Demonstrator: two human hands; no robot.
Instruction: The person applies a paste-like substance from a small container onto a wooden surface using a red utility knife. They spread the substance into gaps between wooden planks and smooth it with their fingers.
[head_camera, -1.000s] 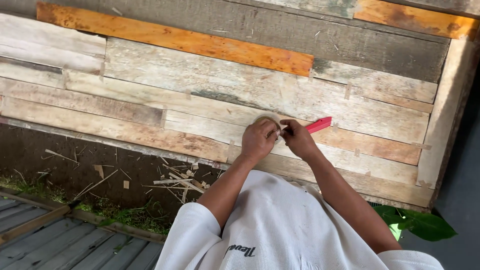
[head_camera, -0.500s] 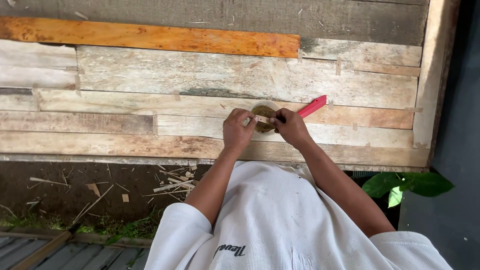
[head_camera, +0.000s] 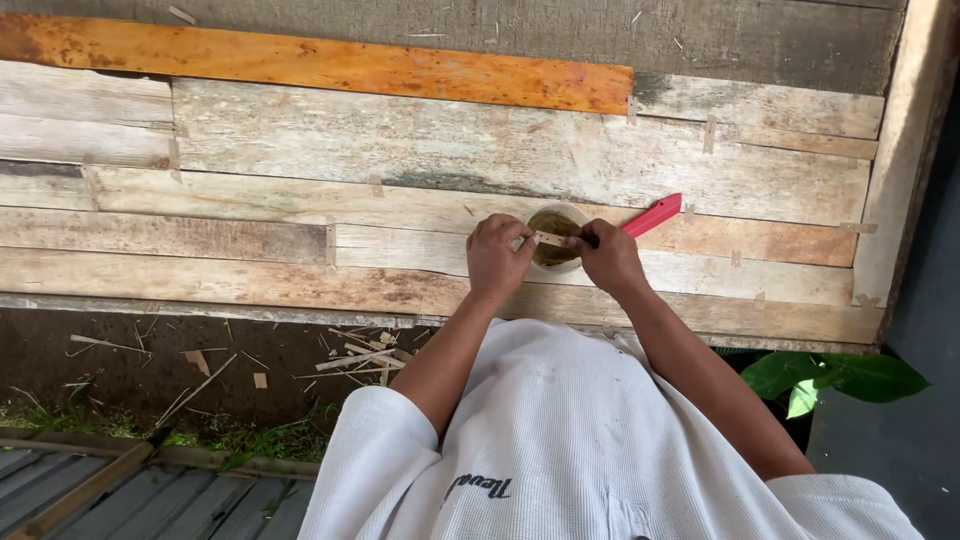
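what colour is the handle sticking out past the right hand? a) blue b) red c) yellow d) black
b, a red handle pokes up and to the right from the right hand, just beside the small bowl that both hands work over on the wooden planks.

Surroundings: plank wall, ground, roofing

Weathered plank wall of pale horizontal boards; one orange board near the top; upright post at right. Below, dark soil strewn with wood slivers; grass; green leaves; corrugated sheet at lower left.
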